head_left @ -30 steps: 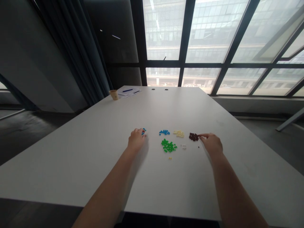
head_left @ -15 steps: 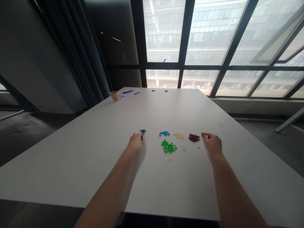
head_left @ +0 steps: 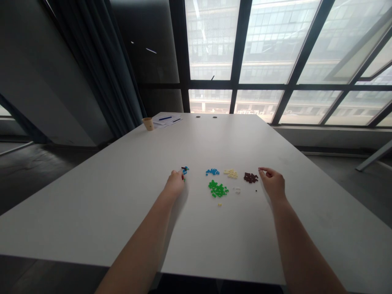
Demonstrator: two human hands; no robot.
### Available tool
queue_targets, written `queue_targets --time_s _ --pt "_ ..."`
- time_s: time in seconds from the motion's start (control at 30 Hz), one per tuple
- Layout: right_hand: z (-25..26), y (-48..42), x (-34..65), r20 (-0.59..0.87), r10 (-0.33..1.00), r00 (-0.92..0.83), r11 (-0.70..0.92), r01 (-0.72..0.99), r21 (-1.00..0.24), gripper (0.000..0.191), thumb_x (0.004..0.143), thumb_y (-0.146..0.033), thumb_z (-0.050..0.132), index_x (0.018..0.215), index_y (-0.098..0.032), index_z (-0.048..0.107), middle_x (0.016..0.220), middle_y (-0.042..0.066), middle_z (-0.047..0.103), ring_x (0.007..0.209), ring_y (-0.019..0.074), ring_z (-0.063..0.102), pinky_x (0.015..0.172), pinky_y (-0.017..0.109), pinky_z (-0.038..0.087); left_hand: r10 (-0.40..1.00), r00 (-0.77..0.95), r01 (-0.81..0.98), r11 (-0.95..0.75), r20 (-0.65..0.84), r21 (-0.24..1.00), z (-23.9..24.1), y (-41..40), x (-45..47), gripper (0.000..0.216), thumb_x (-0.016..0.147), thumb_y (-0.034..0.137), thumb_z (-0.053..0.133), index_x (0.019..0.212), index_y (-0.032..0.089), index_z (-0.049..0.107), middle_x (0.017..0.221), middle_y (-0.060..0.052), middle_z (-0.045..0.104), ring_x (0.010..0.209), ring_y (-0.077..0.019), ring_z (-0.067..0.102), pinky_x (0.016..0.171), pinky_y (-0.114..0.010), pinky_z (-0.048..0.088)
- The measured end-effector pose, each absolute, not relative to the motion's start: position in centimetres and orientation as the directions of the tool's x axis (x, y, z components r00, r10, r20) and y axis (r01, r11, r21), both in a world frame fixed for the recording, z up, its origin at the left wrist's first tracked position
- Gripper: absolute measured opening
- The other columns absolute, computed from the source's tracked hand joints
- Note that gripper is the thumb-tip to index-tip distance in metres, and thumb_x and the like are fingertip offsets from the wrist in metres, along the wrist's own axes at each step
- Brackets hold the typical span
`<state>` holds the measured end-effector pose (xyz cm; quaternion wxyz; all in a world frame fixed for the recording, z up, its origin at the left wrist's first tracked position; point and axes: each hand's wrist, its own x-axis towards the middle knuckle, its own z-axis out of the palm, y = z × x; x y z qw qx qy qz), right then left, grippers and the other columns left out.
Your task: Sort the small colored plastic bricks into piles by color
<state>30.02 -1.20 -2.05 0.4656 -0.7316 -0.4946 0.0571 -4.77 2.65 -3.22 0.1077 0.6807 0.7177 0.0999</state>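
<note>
My left hand (head_left: 175,182) is closed around a small building-brick assembly (head_left: 185,170) in blue, dark brown and a little green; the fingers hide part of it. My right hand (head_left: 273,182) hovers just right of a pile of dark brown bricks (head_left: 250,177), its thumb and index finger pinched together. Whatever may be between those fingertips is too small to make out. Between the hands lie loose piles of blue bricks (head_left: 212,172), pale yellow bricks (head_left: 231,174) and green bricks (head_left: 217,189). A few whitish pieces (head_left: 237,190) and tiny yellow pieces (head_left: 219,205) lie nearer to me.
One small dark piece (head_left: 256,190) sits apart, below the brown pile. At the far left of the white table (head_left: 214,245) stand a paper cup (head_left: 148,124) and sheets of paper (head_left: 161,122) with a blue pen (head_left: 165,118). Windows rise beyond the far edge.
My right hand has shifted slightly up and left, and its thumb and index fingertips look more tightly pinched. The left hand stays almost where it was with the assembly.
</note>
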Motion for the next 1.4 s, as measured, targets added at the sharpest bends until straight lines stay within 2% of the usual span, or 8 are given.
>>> queue_targets --time_s 0.43,0.53,0.67,0.83,0.93,1.0,1.17,1.4 --pt "-2.2 -1.1 29.7 0.352 0.815 0.46 -0.068 0.679 -0.731 0.041 0.065 -0.043 0.049 0.08 -0.012 0.07 0.05 0.0 0.044 0.048 0.0126 0.041 0.05 0.025 0.031 1.0 -0.029 0.959 0.029 -0.006 0.283 -2.7 2.4 -4.5 0.023 0.077 0.016 0.041 0.09 0.015 0.06 0.094 -0.011 0.055 0.082 -0.0174 0.054 0.076 -0.026 0.039" --pt "-2.2 -1.1 29.6 0.357 0.816 0.455 -0.062 0.682 -0.728 0.041 0.065 -0.044 0.048 0.079 -0.012 0.07 0.05 0.0 0.044 0.048 0.0126 0.041 0.05 0.025 0.031 1.0 -0.026 0.962 0.023 0.007 0.27 -2.8 2.3 -4.4 0.018 0.076 0.024 0.048 0.087 0.015 0.06 0.095 -0.011 0.054 0.087 -0.0197 0.054 0.078 -0.028 0.039" --pt "-2.0 -1.1 29.4 0.354 0.822 0.446 -0.055 0.68 -0.731 0.041 0.065 -0.043 0.048 0.079 -0.012 0.07 0.049 -0.001 0.044 0.048 0.0123 0.04 0.05 0.025 0.03 1.0 -0.013 0.96 0.006 0.024 0.281 -2.8 2.2 -4.4 0.013 0.075 0.018 0.048 0.08 0.016 0.06 0.094 -0.01 0.054 0.085 -0.0189 0.053 0.078 -0.028 0.039" --pt "-1.6 -1.4 28.4 0.384 0.833 0.399 0.011 0.682 -0.732 0.035 0.067 -0.039 0.05 0.078 -0.013 0.069 0.05 -0.001 0.042 0.049 0.0123 0.04 0.051 0.025 0.031 0.976 0.134 0.879 -0.197 0.172 0.434 -1.8 1.8 -3.1 0.015 0.077 0.012 0.041 0.078 0.014 0.056 0.085 -0.009 0.058 0.081 -0.0174 0.054 0.076 -0.028 0.04" --pt "-1.0 -1.9 26.4 0.441 0.852 0.283 0.142 0.686 -0.714 0.028 0.07 -0.034 0.051 0.078 -0.014 0.068 0.055 0.0 0.046 0.052 0.012 0.042 0.053 0.025 0.033 0.944 0.205 0.73 -0.323 0.258 0.602 -0.7 0.7 -1.4 0.014 0.08 0.015 0.039 0.082 0.016 0.053 0.078 -0.004 0.06 0.071 -0.0142 0.055 0.069 -0.026 0.042" --pt "-0.6 -2.5 24.6 0.479 0.862 0.163 0.253 0.682 -0.686 0.024 0.074 -0.031 0.05 0.078 -0.015 0.068 0.057 -0.001 0.047 0.052 0.0114 0.041 0.054 0.024 0.033 0.911 0.238 0.646 -0.407 0.336 0.646 -0.1 -0.2 -0.2 0.011 0.081 0.019 0.043 0.081 0.018 0.053 0.077 -0.002 0.061 0.071 -0.0132 0.055 0.069 -0.025 0.042" --pt "-0.5 -4.3 20.1 0.52 0.848 -0.106 0.485 0.552 -0.678 0.016 0.077 -0.026 0.054 0.087 -0.02 0.066 0.067 0.001 0.052 0.06 0.0116 0.047 0.056 0.023 0.037 0.802 0.281 0.534 -0.587 0.527 0.609 0.1 -2.0 1.8 0.009 0.078 0.027 0.054 0.082 0.019 0.055 0.078 -0.001 0.061 0.074 -0.0128 0.056 0.071 -0.025 0.043" --pt "-0.9 -4.9 18.9 0.552 0.823 -0.132 0.539 0.487 -0.687 0.013 0.079 -0.026 0.056 0.087 -0.021 0.065 0.069 0.001 0.054 0.065 0.0127 0.051 0.061 0.025 0.04 0.682 0.389 0.481 -0.724 0.62 0.495 0.0 -2.2 1.6 0.009 0.08 0.027 0.053 0.08 0.019 0.054 0.075 -0.001 0.059 0.072 -0.0114 0.056 0.068 -0.023 0.044"
